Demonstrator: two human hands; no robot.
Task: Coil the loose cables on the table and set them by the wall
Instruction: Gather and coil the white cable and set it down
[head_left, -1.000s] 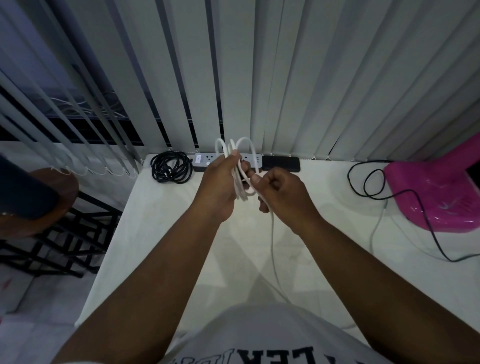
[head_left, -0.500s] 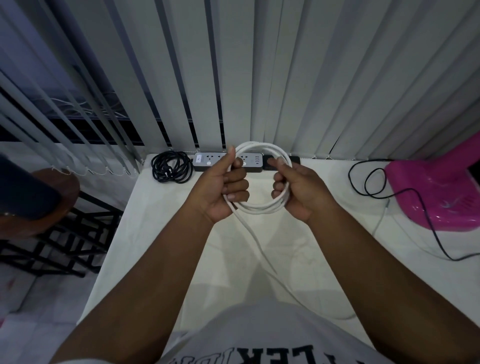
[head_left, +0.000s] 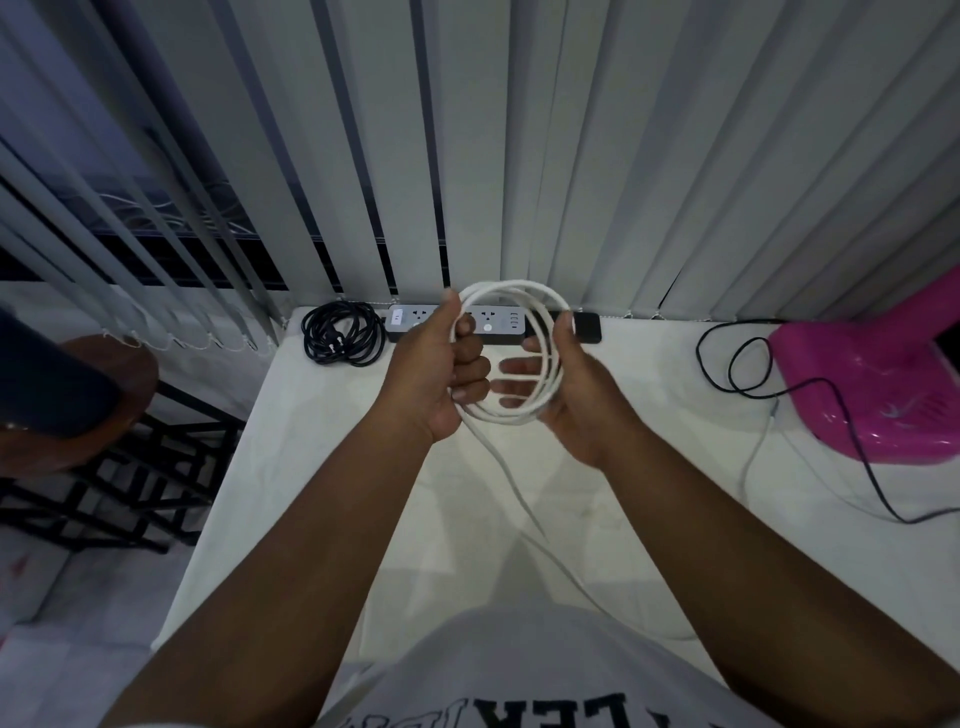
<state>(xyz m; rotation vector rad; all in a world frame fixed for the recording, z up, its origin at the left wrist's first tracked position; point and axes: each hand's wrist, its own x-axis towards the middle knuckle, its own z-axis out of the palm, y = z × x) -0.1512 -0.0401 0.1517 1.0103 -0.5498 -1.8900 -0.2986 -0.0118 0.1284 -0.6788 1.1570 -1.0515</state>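
The white desk (head_left: 322, 493) runs up to a wall hung with vertical blinds (head_left: 597, 156). At its right end sits a pink plastic object (head_left: 872, 384), too cropped to name. Along the wall lies a grey power strip (head_left: 415, 318), and just left of it a black cable (head_left: 340, 332) lies already coiled, so that part looks done. A second black cable (head_left: 737, 364) sprawls loose near the pink object, apparently not yet dealt with, with a thin pale lead (head_left: 753, 452) beside it.

Above the desk's middle, both hands hold a white cable (head_left: 519, 291) wound into several round loops. The left hand (head_left: 441, 374) is closed in a fist around the loops' left side, thumb on top. The right hand (head_left: 566, 384) is half open, fingers spread and loosely curled around the right side, steadying rather than clamping. A free tail drops from the coil across the desk towards the person's body, so winding is unfinished. I judge the task roughly midway.
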